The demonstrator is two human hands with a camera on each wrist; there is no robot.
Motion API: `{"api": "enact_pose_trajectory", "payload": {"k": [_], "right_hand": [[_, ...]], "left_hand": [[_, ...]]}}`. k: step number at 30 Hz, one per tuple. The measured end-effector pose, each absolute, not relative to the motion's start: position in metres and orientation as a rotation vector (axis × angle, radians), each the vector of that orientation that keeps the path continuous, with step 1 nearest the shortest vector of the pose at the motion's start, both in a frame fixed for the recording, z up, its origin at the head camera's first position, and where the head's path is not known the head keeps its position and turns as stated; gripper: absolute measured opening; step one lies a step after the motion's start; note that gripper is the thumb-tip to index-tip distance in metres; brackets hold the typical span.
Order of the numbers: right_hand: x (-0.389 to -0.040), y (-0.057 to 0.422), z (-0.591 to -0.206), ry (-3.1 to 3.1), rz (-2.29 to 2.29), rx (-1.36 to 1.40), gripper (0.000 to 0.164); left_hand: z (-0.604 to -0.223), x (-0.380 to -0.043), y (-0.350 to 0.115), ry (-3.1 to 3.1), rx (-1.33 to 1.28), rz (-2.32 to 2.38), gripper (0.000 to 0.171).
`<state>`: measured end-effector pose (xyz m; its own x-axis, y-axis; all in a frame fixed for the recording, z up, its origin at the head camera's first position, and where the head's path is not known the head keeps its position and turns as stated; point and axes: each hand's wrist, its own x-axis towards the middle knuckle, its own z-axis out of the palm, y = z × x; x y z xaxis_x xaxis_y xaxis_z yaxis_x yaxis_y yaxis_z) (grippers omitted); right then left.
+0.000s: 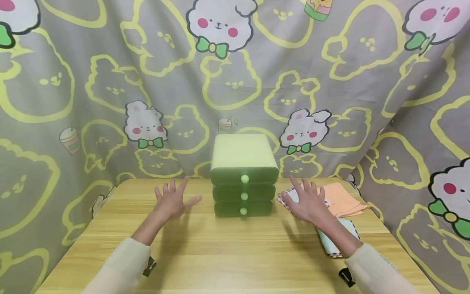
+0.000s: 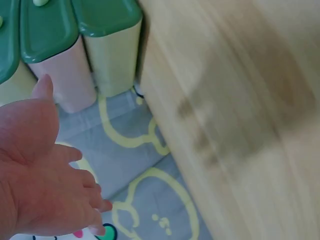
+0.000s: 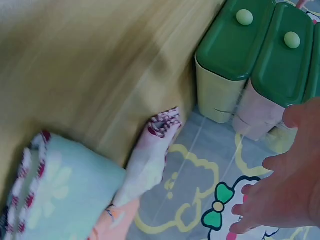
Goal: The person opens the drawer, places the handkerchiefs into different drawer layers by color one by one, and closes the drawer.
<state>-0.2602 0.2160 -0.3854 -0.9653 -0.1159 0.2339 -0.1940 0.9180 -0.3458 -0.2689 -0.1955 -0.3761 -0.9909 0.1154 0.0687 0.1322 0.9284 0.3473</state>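
A small drawer cabinet (image 1: 244, 151) with a pale green top stands at the back middle of the table. Its three dark green fronts carry round light knobs, and all the drawers are pushed in. To its left, my left hand (image 1: 172, 202) hovers over the wood with fingers spread, holding nothing. On the other side my right hand (image 1: 308, 204) is likewise spread and holds nothing, above folded cloths. These are an orange cloth (image 1: 341, 198), a light blue cloth (image 3: 80, 185) with patterned trim, and a white cloth (image 3: 147, 165) with a dark red patterned edge, partly hidden by the hand in the head view.
The wooden table (image 1: 227, 253) reaches back to a grey curtain (image 1: 176, 90) printed with yellow outlines and white cartoon animals. The curtain also hangs along both sides. Black straps (image 1: 149, 266) show at the sleeves.
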Motion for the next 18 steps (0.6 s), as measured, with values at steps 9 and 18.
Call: {"api": "enact_pose_trajectory", "payload": {"k": [9, 18], "right_hand": [[-0.264, 0.213, -0.357, -2.856, 0.502, 0.289, 0.072], [-0.265, 0.210, -0.336, -2.863, 0.489, 0.377, 0.074]], "left_hand": [[-0.342, -0.277, -0.193, -3.081, -0.258, -0.477, 0.093], [-0.303, -0.285, -0.181, -3.057, -0.315, -0.471, 0.091]]}}
